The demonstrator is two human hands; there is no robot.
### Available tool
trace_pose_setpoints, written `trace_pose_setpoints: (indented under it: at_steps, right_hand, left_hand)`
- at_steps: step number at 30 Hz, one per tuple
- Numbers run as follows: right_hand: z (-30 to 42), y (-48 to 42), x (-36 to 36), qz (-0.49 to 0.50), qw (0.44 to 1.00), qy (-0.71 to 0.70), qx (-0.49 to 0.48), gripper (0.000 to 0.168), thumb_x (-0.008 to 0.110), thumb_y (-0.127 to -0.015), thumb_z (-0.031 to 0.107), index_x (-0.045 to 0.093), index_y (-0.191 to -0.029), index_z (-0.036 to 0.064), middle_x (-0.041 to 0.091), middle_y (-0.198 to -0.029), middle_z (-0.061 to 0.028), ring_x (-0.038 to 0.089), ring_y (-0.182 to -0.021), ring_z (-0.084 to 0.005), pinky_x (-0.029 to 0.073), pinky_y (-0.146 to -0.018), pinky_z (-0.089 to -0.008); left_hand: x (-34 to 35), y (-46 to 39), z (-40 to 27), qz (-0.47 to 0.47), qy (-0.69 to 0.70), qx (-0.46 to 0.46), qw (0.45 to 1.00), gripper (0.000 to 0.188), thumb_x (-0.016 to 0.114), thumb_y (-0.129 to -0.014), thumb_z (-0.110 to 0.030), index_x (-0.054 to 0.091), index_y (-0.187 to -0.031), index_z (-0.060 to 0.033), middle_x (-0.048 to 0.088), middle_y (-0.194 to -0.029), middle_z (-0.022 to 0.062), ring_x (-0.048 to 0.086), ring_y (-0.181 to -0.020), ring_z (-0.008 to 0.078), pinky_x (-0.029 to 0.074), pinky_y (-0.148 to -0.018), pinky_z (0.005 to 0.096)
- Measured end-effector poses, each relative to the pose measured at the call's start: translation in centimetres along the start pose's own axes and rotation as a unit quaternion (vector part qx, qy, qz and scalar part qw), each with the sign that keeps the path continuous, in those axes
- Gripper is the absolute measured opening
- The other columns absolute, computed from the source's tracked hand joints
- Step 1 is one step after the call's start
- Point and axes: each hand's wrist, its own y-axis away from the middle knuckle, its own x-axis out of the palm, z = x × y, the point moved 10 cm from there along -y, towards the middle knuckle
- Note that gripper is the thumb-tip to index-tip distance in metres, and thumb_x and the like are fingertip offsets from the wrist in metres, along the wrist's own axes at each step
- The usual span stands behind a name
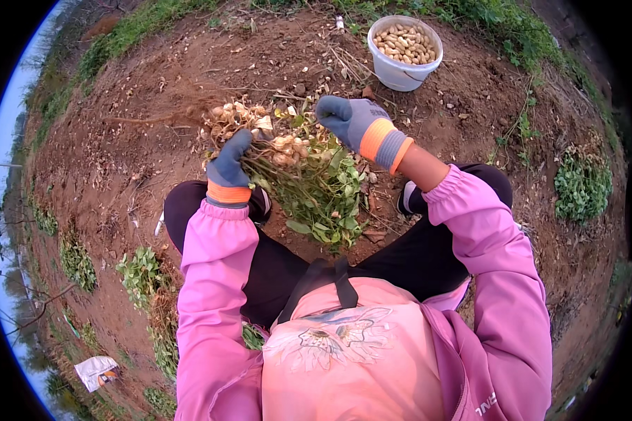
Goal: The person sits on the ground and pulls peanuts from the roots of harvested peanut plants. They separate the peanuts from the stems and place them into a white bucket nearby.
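My left hand (230, 162), in a grey and orange work glove, grips the stems of an uprooted bunch of peanut plants (316, 194). Pale peanut pods (289, 148) and dry roots cluster at the upper end of the bunch, just above and beside that hand. Green leaves hang down between my feet. My right hand (352, 122), gloved alike, is raised to the right of the pods with its fingers curled in; whether something small is between them cannot be told. Up and to the right, a white plastic bucket (404, 76) on the soil holds many picked peanuts (404, 44).
Reddish soil (152, 152) with dry leaf bits surrounds me. More plant bunches lie at the right (583, 187) and at the left (139, 276). A whitish bag (96, 371) lies at the lower left. Green weeds (495, 26) border the top.
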Motion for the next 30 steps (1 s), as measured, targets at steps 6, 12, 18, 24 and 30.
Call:
trace_pose_setpoints:
  at_steps: [6,12,18,24,30]
  right_hand:
    - [-4.4,-1.1,-2.0,-0.109,0.978,-0.165,0.072,0.018,0.053,-0.082,0.020,0.059,-0.095,0.008,0.061,-0.074,-0.0071,0.055,-0.064,-0.0134,0.045,-0.062,-0.0275]
    - [0.6,0.6,1.1,-0.009,0.976,-0.215,-0.038,0.021,0.062,-0.074,0.015,0.060,-0.092,0.006,0.059,-0.084,-0.0071,0.056,-0.074,-0.0153,0.046,-0.067,-0.0276]
    - [1.0,-0.2,3.9,0.013,0.987,-0.153,-0.045,0.040,0.071,-0.067,0.016,0.055,-0.102,0.003,0.059,-0.092,-0.0085,0.055,-0.082,-0.0136,0.045,-0.074,-0.0274]
    - [0.3,-0.3,4.5,0.065,0.975,-0.203,0.058,0.036,0.068,-0.068,0.013,0.055,-0.101,0.004,0.058,-0.089,-0.0038,0.051,-0.074,-0.0087,0.044,-0.064,-0.0243]
    - [1.4,0.2,4.0,0.054,0.971,-0.232,-0.014,0.039,0.070,-0.067,0.016,0.055,-0.101,0.003,0.058,-0.088,-0.0041,0.051,-0.074,-0.0090,0.044,-0.065,-0.0243]
  left_hand:
    - [0.2,-0.1,-0.6,0.024,0.046,0.006,0.999,0.032,0.052,-0.080,-0.017,0.054,-0.105,0.0035,0.059,-0.099,0.0116,0.057,-0.091,0.0236,0.048,-0.082,0.0371]
    - [0.6,-0.2,-0.6,0.024,0.054,0.014,0.998,0.034,0.050,-0.081,-0.016,0.050,-0.109,0.0048,0.057,-0.104,0.0132,0.057,-0.095,0.0256,0.048,-0.085,0.0386]
    - [3.0,0.1,-1.1,0.134,-0.090,0.104,0.981,0.029,0.045,-0.085,-0.010,0.049,-0.109,0.0065,0.057,-0.106,0.0139,0.057,-0.095,0.0237,0.048,-0.085,0.0369]
    - [1.9,-1.1,-0.8,0.107,-0.168,0.126,0.972,0.029,0.042,-0.087,-0.012,0.050,-0.108,0.0065,0.057,-0.104,0.0131,0.057,-0.095,0.0213,0.048,-0.085,0.0351]
    - [1.6,-1.1,0.6,-0.018,0.034,-0.012,0.999,0.035,0.038,-0.087,-0.019,0.053,-0.102,0.0087,0.059,-0.098,0.0175,0.059,-0.088,0.0242,0.049,-0.081,0.0358]
